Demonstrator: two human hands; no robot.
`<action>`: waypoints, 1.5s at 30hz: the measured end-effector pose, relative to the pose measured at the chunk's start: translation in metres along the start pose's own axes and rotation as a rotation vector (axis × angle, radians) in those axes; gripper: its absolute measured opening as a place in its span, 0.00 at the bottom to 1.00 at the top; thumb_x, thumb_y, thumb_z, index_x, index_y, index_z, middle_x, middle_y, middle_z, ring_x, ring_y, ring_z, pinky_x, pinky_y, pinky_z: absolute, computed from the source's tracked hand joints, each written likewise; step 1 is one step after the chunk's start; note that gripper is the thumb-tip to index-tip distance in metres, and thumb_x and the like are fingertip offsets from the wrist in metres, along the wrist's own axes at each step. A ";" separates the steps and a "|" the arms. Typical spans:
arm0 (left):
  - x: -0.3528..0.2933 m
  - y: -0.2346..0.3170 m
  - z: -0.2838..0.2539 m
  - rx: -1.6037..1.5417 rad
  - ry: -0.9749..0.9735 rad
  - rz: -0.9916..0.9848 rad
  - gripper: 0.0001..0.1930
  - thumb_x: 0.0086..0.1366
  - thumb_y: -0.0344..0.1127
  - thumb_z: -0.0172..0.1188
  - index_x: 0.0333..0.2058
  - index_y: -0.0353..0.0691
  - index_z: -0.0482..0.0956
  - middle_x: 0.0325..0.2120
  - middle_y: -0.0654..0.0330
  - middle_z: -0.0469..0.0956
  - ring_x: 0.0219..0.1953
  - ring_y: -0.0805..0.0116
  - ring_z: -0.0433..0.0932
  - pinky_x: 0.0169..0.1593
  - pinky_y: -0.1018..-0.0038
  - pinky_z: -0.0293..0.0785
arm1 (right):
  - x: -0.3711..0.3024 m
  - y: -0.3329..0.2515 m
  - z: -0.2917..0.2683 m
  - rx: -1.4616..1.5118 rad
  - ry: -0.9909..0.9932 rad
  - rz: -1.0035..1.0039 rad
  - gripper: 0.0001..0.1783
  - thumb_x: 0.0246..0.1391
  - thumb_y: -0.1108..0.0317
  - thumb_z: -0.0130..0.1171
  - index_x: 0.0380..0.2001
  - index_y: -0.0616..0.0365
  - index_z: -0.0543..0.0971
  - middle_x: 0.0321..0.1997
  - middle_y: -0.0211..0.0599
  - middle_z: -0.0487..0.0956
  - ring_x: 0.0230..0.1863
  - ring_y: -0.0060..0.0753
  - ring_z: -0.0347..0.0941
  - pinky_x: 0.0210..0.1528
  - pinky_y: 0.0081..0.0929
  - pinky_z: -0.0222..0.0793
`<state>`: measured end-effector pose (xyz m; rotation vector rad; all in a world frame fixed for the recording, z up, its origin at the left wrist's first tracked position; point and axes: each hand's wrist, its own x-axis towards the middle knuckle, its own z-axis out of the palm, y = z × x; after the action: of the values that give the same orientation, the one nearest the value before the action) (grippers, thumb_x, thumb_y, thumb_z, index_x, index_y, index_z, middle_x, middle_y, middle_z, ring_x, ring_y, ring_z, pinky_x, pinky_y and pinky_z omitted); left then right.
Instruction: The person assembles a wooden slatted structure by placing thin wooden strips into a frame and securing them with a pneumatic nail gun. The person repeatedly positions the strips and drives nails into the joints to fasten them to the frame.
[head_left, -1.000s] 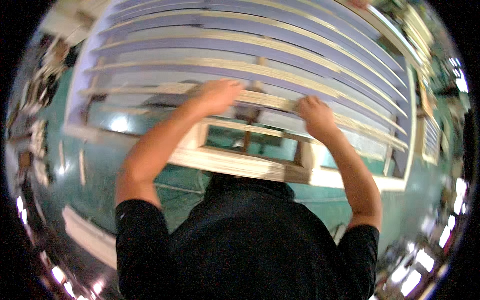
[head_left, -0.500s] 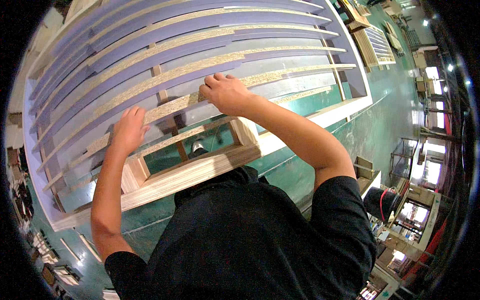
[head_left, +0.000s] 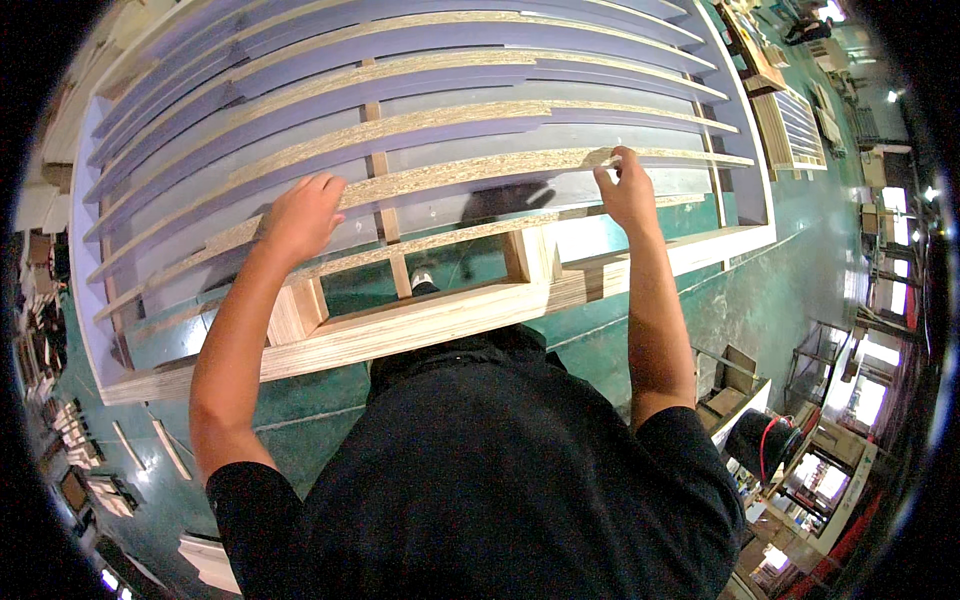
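Note:
A large wooden frame (head_left: 430,325) with pale edges stands in front of me, crossed by several long slats with bluish-grey sides. Over the near slats, a speckled particleboard strip (head_left: 460,178) runs from left to right. My left hand (head_left: 308,218) is bent over the strip's left part, fingers together and thumb on the near side. Towards its right end, my right hand (head_left: 630,195) pinches the top edge between thumb and fingers. Closer to me lies another particleboard strip (head_left: 450,236), touched by neither hand. Short wooden blocks (head_left: 533,255) sit inside the near rail.
Beneath the frame is a green floor (head_left: 700,310), with my shoe (head_left: 423,276) visible through a gap. A second slatted frame (head_left: 800,130) stands at the far right. A black bucket (head_left: 760,440) is at the right, and loose wood strips (head_left: 170,448) lie at the left.
My right hand has slid right along the particleboard strip, from near its middle towards its right end. The left hand stays near the left part. The whole view has shifted slightly.

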<state>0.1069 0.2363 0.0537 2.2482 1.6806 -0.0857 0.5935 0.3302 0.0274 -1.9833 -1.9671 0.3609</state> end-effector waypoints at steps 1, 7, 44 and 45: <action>-0.001 0.000 -0.001 0.010 -0.027 -0.013 0.23 0.62 0.37 0.66 0.54 0.39 0.71 0.51 0.47 0.75 0.55 0.46 0.74 0.55 0.53 0.74 | 0.003 -0.005 0.003 -0.008 0.004 -0.040 0.28 0.56 0.60 0.66 0.56 0.62 0.74 0.54 0.56 0.80 0.55 0.61 0.76 0.57 0.49 0.72; -0.002 0.000 -0.002 -0.006 -0.156 -0.085 0.19 0.65 0.40 0.64 0.51 0.38 0.74 0.51 0.48 0.77 0.56 0.50 0.75 0.57 0.54 0.74 | 0.002 -0.005 0.006 -0.048 -0.063 0.033 0.24 0.61 0.60 0.64 0.56 0.60 0.75 0.52 0.52 0.81 0.55 0.55 0.78 0.55 0.47 0.74; -0.048 -0.078 -0.008 0.115 0.025 -0.333 0.33 0.58 0.54 0.69 0.58 0.43 0.77 0.55 0.47 0.77 0.57 0.47 0.76 0.59 0.53 0.73 | 0.002 -0.039 0.036 -0.205 -0.035 -0.605 0.04 0.51 0.70 0.57 0.32 0.55 0.77 0.40 0.45 0.80 0.49 0.54 0.75 0.53 0.49 0.68; -0.059 -0.085 -0.015 0.157 -0.152 -0.435 0.31 0.58 0.54 0.69 0.56 0.43 0.79 0.54 0.47 0.78 0.57 0.46 0.76 0.59 0.52 0.73 | 0.004 -0.066 0.027 -0.311 -0.222 -0.500 0.08 0.51 0.72 0.57 0.36 0.54 0.79 0.44 0.43 0.80 0.51 0.52 0.75 0.56 0.50 0.67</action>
<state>0.0069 0.2078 0.0625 1.8790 2.1063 -0.4930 0.5222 0.3355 0.0288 -1.5742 -2.7065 0.1600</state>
